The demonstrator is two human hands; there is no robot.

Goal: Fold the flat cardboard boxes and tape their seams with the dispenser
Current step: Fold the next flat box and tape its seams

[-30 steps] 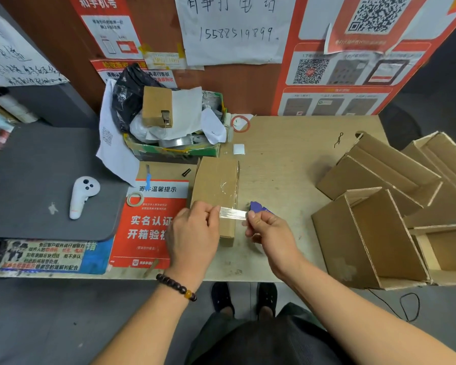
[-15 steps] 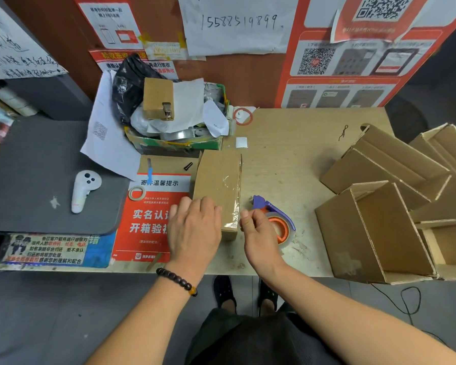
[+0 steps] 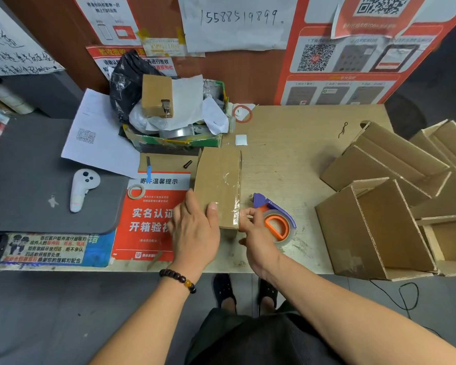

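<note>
A folded cardboard box (image 3: pixel 217 180) lies on the wooden table (image 3: pixel 287 159), with clear tape shining along its top and its near right edge. My left hand (image 3: pixel 192 227) grips the box's near left corner, thumb on the top face. My right hand (image 3: pixel 256 233) presses its fingertips against the taped near right edge of the box. The purple and orange tape dispenser (image 3: pixel 274 219) lies on the table just right of that hand, untouched.
Several folded open boxes (image 3: pixel 374 222) are piled at the table's right end. A cluttered green tray (image 3: pixel 174 138) sits behind the box. A red notice (image 3: pixel 148 219), a small tape roll (image 3: pixel 136 191) and a white controller (image 3: pixel 81 188) lie to the left.
A second ago both hands stretched a strip of tape over the box's near end. The strip is now stuck down, and both hands have lowered onto the box.
</note>
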